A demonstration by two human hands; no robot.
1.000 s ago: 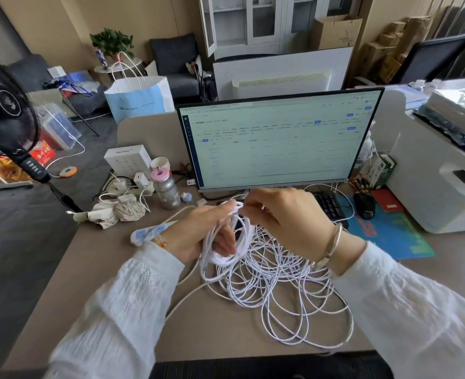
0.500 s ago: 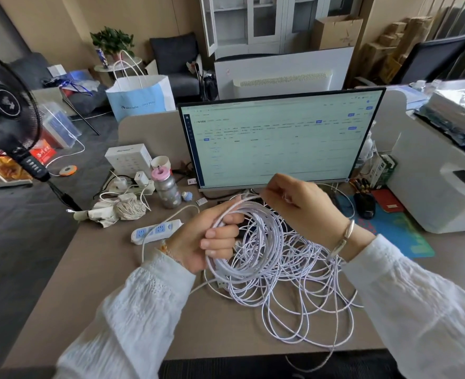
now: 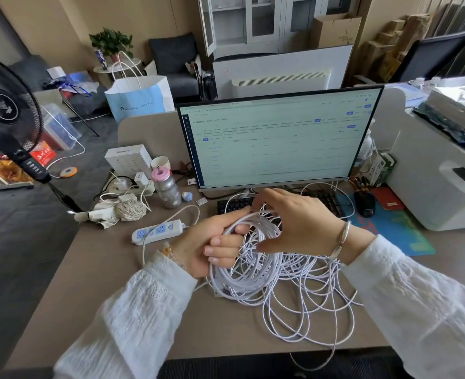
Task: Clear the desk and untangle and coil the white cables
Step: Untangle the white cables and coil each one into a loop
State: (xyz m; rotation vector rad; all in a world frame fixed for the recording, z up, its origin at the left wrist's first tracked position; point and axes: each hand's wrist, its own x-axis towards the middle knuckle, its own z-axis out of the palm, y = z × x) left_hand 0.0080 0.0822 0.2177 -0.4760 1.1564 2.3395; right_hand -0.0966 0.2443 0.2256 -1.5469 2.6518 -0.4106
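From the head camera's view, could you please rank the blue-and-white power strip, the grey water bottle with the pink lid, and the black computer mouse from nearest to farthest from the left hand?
1. Blue-and-white power strip: just left of the left hand, on the desk.
2. Grey water bottle with the pink lid: farther back on the left, beside the monitor.
3. Black computer mouse: far right, beyond the right hand, on the blue mat.
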